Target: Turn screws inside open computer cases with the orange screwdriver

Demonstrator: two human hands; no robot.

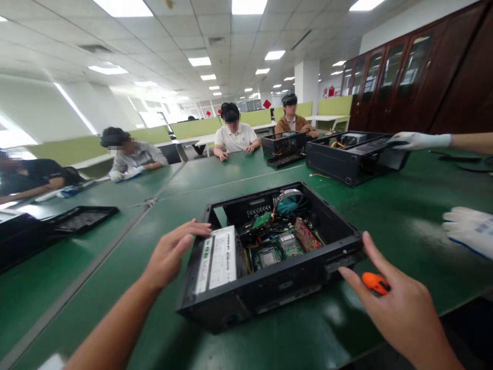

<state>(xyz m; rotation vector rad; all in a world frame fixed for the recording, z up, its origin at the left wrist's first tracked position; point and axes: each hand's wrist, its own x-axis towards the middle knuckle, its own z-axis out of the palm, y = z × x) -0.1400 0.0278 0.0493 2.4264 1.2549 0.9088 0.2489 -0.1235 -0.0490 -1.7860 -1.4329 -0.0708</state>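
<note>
An uncovered black computer case lies on its side on the green table in front of me. Inside it show a power supply with a white label, a green circuit board, a red card and a round cooler with a teal middle. My left hand rests its stretched fingers on the case's left rim, by the power supply. At the right front corner, my right hand grips the case between thumb and forefinger; its other fingers are hidden. An orange object shows just behind this hand.
Another open case stands at back right, touched by a co-worker's gloved hand. A second gloved hand is at the right edge. Beyond lies a smaller case. A black panel lies left. Several people sit around.
</note>
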